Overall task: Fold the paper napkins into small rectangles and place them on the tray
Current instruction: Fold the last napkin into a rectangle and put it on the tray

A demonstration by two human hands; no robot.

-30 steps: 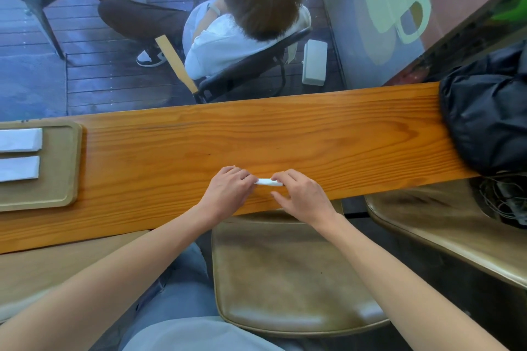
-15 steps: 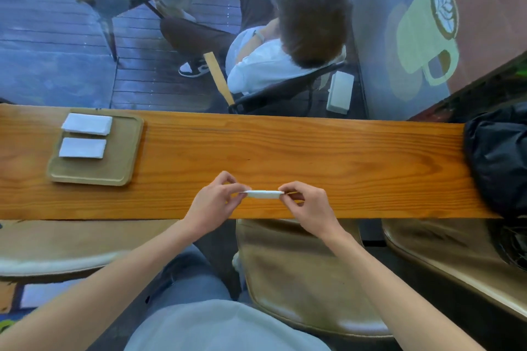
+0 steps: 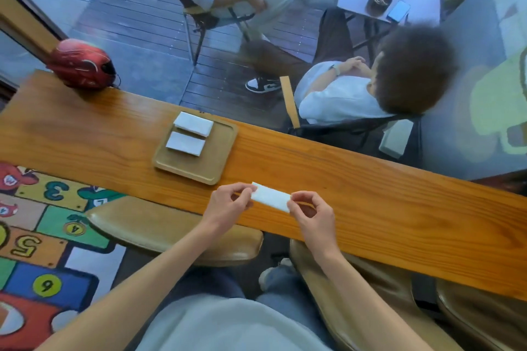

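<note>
A folded white napkin [image 3: 271, 196] is held flat just above the wooden counter [image 3: 370, 202], its face turned up. My left hand [image 3: 228, 202] pinches its left end and my right hand [image 3: 310, 214] pinches its right end. The tan tray [image 3: 219, 148] lies on the counter a little to the left and beyond my hands. Two folded napkin rectangles rest on the tray, one at the back [image 3: 194, 123] and one [image 3: 186, 143] just in front of it.
A red helmet [image 3: 81, 64] sits at the counter's far left end. Brown stools [image 3: 171, 228] stand under the near edge. Beyond a glass pane past the counter, two people sit on chairs by a small table.
The napkin, held edge-on before, now lies flat between my hands and looks wider. The view has swung left, bringing the tray closer to my hands and the helmet into sight.
</note>
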